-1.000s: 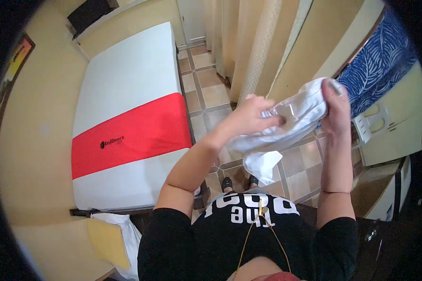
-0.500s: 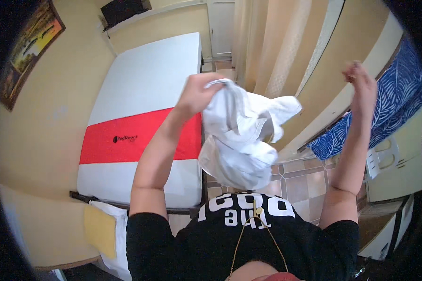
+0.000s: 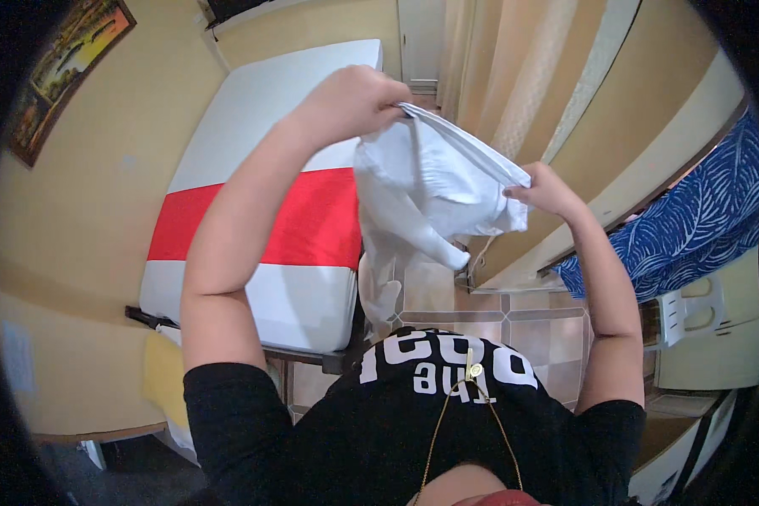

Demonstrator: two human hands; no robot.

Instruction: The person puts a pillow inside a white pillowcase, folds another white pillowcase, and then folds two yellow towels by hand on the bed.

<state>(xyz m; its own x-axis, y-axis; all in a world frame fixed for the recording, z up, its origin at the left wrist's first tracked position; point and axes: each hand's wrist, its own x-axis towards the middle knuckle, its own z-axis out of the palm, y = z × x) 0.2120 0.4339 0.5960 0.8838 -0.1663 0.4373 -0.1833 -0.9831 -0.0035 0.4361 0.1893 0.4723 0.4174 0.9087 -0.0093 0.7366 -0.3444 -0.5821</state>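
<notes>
1. Evidently the work is partway: the white cloth (image 3: pixel 447 190) hangs in the air in front of the person, between both hands and off every surface, with part of its left side falling past the edge of the bed (image 3: pixel 304 308).
2. The left hand (image 3: pixel 358 99) is closed in a tight pinch on one end of the cloth's upper edge, raised over the bed.
3. The right hand (image 3: pixel 546 192) pinches the other end, lower, near the wooden panel (image 3: pixel 658 101). Whether either end is a true corner, I cannot tell.
4. Done, as far as shows: an edge is gripped at two places, well apart, and drawn nearly straight, slanting down to the right.
5. Left, in my judgement: the lower part is loose and creased, a narrow piece dangling from it, so the cloth is not fully opened out.
6. The bed itself looks finished, its white cover lying smooth under a red band (image 3: pixel 312 219).
7. As for writing, large white letters cross the black shirt (image 3: pixel 320 443), partly lost in its folds.
8. No label can be made out on the cloth, nor print on the visible red; the left arm hides some of that band.
</notes>
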